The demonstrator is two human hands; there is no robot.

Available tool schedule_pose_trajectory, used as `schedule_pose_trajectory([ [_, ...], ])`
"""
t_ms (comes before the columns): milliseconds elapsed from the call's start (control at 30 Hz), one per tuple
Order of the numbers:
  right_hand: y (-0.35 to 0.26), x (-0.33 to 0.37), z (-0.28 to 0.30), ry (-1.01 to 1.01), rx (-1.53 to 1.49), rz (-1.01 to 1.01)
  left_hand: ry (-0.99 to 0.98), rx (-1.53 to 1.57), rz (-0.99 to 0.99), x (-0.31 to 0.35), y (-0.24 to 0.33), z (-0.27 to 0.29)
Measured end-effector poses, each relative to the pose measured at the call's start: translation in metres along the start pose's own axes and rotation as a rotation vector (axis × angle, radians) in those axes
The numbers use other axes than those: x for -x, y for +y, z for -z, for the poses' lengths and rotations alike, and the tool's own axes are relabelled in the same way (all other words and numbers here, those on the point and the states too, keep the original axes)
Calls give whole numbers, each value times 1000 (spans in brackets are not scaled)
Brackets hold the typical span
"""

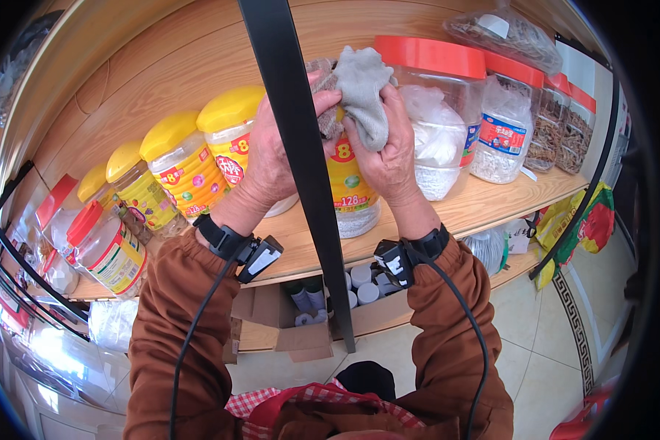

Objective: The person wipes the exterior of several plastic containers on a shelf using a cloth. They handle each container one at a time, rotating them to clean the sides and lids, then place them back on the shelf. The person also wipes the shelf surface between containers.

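A grey cloth (364, 92) is bunched in my right hand (386, 158), whose fingers are closed on it. My left hand (271, 158), partly hidden by the black shelf post, has its thumb and fingers closed around a brownish, partly clear bundle (325, 99) beside the cloth; I cannot make out what it is. Just below both hands a clear jar with a yellow label (352, 187) and white contents stands on the wooden shelf (301, 238); its top is hidden by the hands and cloth.
The black post (301, 147) runs between my forearms. Yellow-lidded jars (176, 158) line the shelf on the left, red-lidded jars (433, 110) on the right. A plastic bag of dark dried goods (502, 37) lies on top. Below is an open cardboard box (304, 341) with white-capped containers.
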State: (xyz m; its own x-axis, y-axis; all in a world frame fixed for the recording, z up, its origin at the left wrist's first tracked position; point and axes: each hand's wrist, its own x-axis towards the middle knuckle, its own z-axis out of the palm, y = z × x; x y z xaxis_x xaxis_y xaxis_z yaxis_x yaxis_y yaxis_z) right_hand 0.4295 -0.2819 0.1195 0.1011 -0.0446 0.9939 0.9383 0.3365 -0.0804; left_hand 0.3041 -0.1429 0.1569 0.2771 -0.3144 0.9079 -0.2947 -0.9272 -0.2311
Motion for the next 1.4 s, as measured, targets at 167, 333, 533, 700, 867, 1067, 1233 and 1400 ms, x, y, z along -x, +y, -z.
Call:
schedule_pose_trajectory([
  [167,-5,8,4,-28,100,60,104,32,-12,17,5,-14],
  [333,-7,22,8,-58,92,49,109,-151,-60,38,13,-18],
  [533,-7,52,16,-111,40,-40,-51,-147,54,66,26,-6],
  [700,-16,82,28,-140,53,-97,-185,153,141,105,35,3],
  [867,-27,87,54,-215,115,-83,-319,115,175,123,27,40],
  [1067,-19,4,54,24,-22,-136,63,-5,217,20,-9,64],
  [1233,3,-64,15,-265,-37,-115,-147,282,22,-66,-33,29],
  [1400,14,-69,6,-350,42,-555,-473,556,621,-77,-45,3],
])
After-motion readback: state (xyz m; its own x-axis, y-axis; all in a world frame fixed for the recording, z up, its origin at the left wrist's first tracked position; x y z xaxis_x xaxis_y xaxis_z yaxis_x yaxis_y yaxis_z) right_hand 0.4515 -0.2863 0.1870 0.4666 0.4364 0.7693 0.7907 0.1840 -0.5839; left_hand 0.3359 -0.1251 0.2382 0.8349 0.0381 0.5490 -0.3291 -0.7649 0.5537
